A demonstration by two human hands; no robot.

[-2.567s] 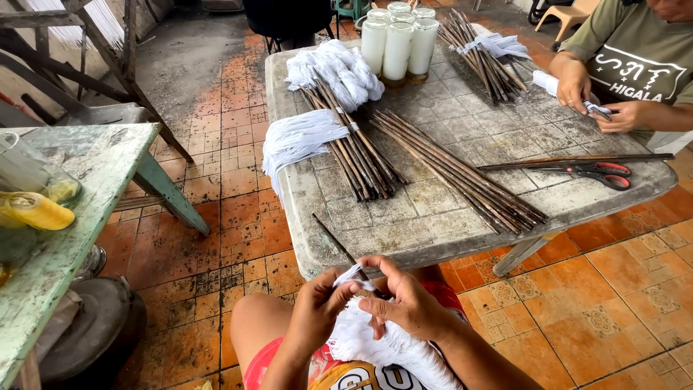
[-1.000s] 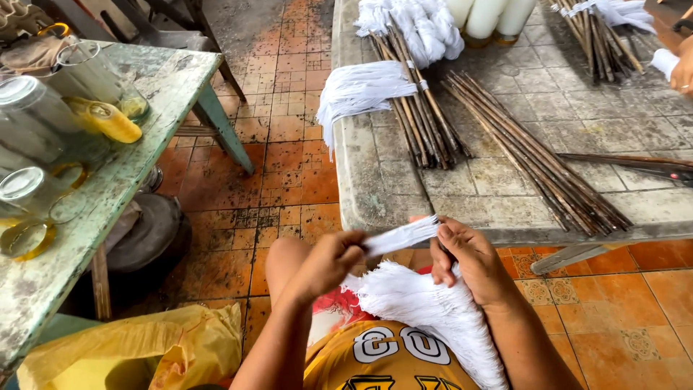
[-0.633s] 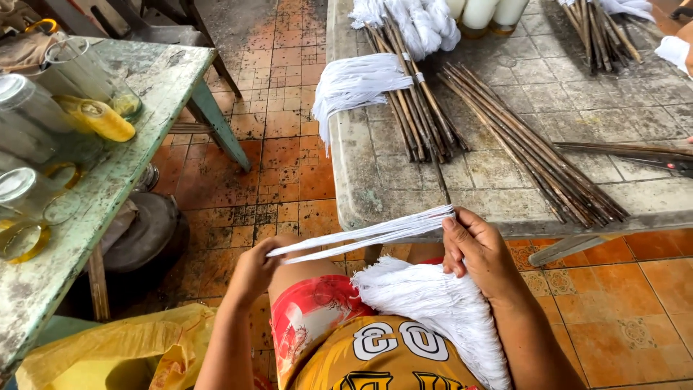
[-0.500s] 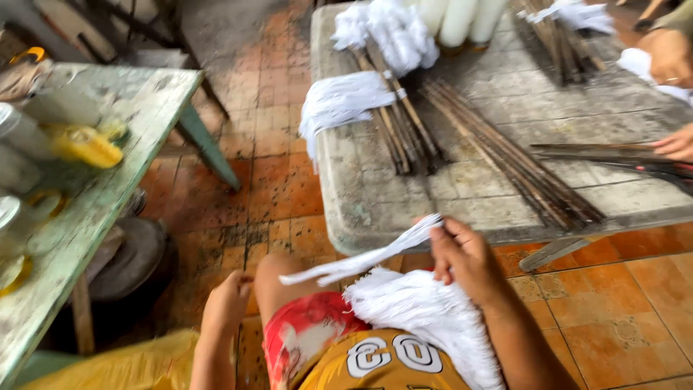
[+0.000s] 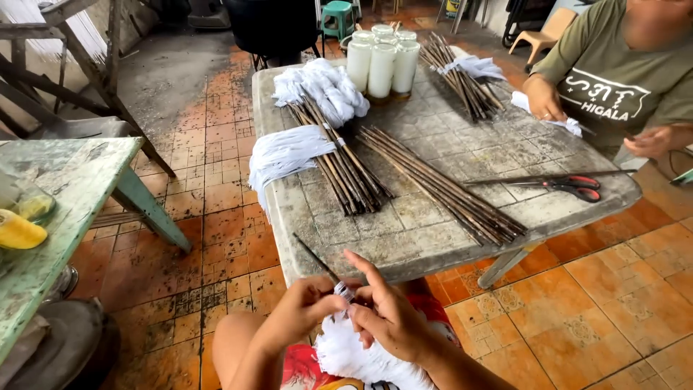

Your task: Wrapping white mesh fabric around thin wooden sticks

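My left hand [image 5: 299, 314] and my right hand [image 5: 386, 314] meet at the bottom middle, over my lap. Together they pinch a thin dark stick [image 5: 317, 261] and a tuft of white fringed strips [image 5: 345, 292] at its lower end. The stick slants up and left over the table's near edge. A pile of white fringe [image 5: 354, 354] lies on my lap under my right hand. In front of my hands stands a worn grey table [image 5: 426, 231] with bundles of dark sticks [image 5: 440, 184] on it.
White fringe bundles [image 5: 285, 153] and white cylinders [image 5: 382, 65] lie on the table, with red-handled scissors [image 5: 570, 184] at its right. A person in an olive shirt [image 5: 617, 68] works at the far right. A green side table [image 5: 68, 209] with a yellow object [image 5: 18, 232] stands left.
Earlier I stretched a long white strip between my hands, my left hand swinging out left. Now both hands are together again on the stick, and the view has tilted up over the table.
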